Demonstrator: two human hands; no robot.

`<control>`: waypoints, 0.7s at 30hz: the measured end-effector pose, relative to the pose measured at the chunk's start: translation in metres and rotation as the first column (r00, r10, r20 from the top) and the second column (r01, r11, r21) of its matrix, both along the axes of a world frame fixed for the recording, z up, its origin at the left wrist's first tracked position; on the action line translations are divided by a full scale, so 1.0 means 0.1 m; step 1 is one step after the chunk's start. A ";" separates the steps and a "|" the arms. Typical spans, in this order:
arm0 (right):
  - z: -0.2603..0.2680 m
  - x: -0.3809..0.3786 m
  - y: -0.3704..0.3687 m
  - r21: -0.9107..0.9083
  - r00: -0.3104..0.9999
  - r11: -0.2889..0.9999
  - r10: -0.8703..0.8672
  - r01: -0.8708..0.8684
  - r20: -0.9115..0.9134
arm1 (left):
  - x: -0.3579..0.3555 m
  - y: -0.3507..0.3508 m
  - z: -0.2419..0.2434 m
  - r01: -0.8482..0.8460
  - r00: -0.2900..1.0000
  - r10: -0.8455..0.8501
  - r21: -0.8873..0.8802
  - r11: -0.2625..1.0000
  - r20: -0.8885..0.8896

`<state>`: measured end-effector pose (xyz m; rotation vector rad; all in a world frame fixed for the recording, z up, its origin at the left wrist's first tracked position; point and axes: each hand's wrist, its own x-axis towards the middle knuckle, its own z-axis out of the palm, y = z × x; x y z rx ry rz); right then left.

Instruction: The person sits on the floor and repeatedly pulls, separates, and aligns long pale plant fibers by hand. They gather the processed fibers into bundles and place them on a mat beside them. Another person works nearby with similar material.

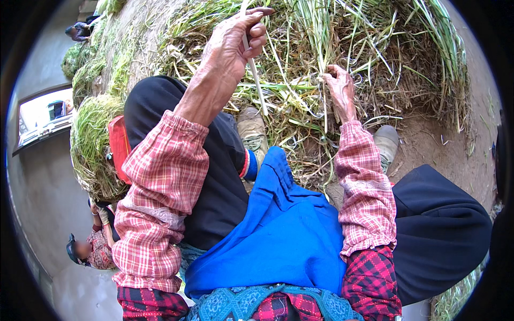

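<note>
My left hand [243, 38] is raised at the upper middle, its fingers closed on a long pale plant stem [257, 82] that hangs down past the palm. To its right and lower, my right hand [339, 86] pinches the narrow base of a bunch of green leafy stalks [319, 36], which fans out away from me. A thin stem hangs below those fingers. Both hands are over a broad heap of cut stalks and dry leaves [377, 80]. More long green stalks [445, 52] lie along the heap's right side.
My shoes [252, 128] stand at the heap's near edge on bare earth [425, 148]. At the left are a red container [119, 148] and piled green bundles [98, 140]. One person [96, 248] is at the lower left, another [78, 31] at the upper left. A blue cloth [277, 240] covers my lap.
</note>
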<state>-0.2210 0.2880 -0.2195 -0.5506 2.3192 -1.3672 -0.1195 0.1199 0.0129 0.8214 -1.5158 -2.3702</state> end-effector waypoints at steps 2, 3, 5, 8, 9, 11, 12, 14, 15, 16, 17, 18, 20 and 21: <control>-0.01 0.05 -0.02 -0.065 0.990 0.994 -0.094 0.087 -0.104 | 0.01 0.00 0.01 -0.005 1.000 0.005 -0.012 1.000 0.009; -0.04 0.07 -0.04 -0.073 0.973 0.989 -0.139 0.127 -0.183 | 0.01 0.00 0.00 -0.008 1.000 0.008 -0.018 1.000 0.014; -0.08 0.03 -0.01 0.038 0.996 0.997 -0.071 0.073 -0.052 | 0.00 0.01 0.00 -0.016 0.999 0.017 -0.016 1.000 0.035; 0.07 -0.03 0.00 -0.023 0.985 0.997 -0.067 0.072 0.158 | 0.02 0.02 0.01 -0.029 0.998 0.030 -0.023 0.999 0.058; 0.02 -0.09 0.02 -0.091 0.978 0.989 -0.094 0.113 0.186 | 0.01 0.02 0.01 -0.026 0.998 0.028 -0.024 0.999 0.060; 0.32 -0.18 0.04 -0.213 0.981 0.958 -0.179 0.191 0.076 | -0.01 0.02 -0.01 -0.013 0.999 0.014 -0.013 1.000 0.052; 0.49 -0.26 0.06 -0.266 0.976 0.944 -0.212 0.194 -0.041 | -0.01 0.02 -0.01 -0.007 0.999 0.007 -0.010 1.000 0.048; 0.87 -0.35 0.06 -0.348 0.926 0.917 -0.289 0.195 -0.242 | 0.02 0.03 0.01 -0.022 0.999 0.023 -0.015 1.000 0.043; 1.03 -0.37 0.07 -0.374 0.882 0.905 -0.335 0.204 -0.330 | 0.03 0.03 0.02 -0.025 0.999 0.025 -0.015 1.000 0.039; 1.14 -0.39 0.09 -0.383 0.839 0.905 -0.347 0.183 -0.420 | 0.03 0.04 0.04 -0.035 0.998 0.036 -0.022 0.999 0.054; 1.09 -0.40 0.05 -0.447 0.829 0.879 -0.369 0.165 -0.421 | 0.06 0.02 0.03 -0.023 0.998 0.024 -0.012 1.000 0.052; 1.13 -0.31 0.03 -0.450 0.926 0.869 -0.321 0.205 -0.198 | 0.08 0.00 0.02 -0.016 0.999 0.016 -0.008 1.000 0.045; 0.85 -0.27 -0.01 -0.581 0.974 0.782 -0.195 0.225 0.114 | 0.01 0.02 0.02 -0.007 0.999 0.008 -0.014 1.000 0.041; 0.62 -0.20 -0.01 -0.571 0.942 0.787 -0.039 0.234 0.333 | 0.03 0.01 0.04 -0.008 0.999 0.008 -0.013 1.000 0.046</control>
